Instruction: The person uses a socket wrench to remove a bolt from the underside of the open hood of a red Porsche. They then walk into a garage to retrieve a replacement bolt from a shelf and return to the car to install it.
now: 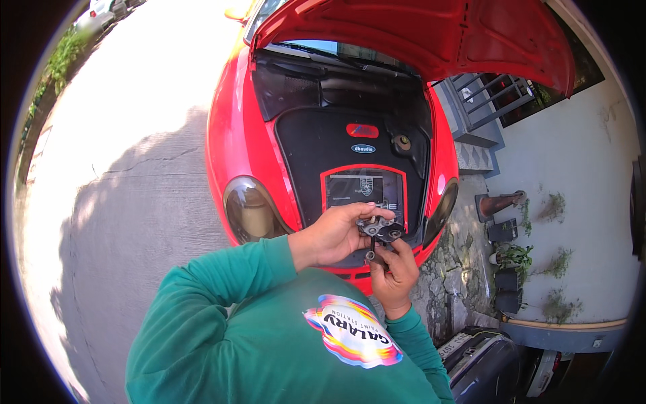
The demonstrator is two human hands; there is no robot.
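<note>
A small dark metal latch-like car part (pixel 381 230), with round bolt heads or bushings and a short arm pointing down, is held up between my hands. My left hand (pixel 331 236) grips it from the left, fingers over its top and thumb below. From below, my right hand (pixel 397 275) pinches its lower right side; part of that grip is hidden. Directly behind the part is the open front compartment (pixel 316 145) of a red car (pixel 232 128), lined in black, with a red-framed clear panel (pixel 346 185) in its floor.
The raised red hood (pixel 410 34) overhangs the compartment. Smoked headlights (pixel 254 209) sit at the car's front corners. Concrete paving (pixel 141 202) lies left. At right are steps with a railing (pixel 494 101), potted plants (pixel 515 259) and a wall; a black car panel (pixel 484 367) lies lower right.
</note>
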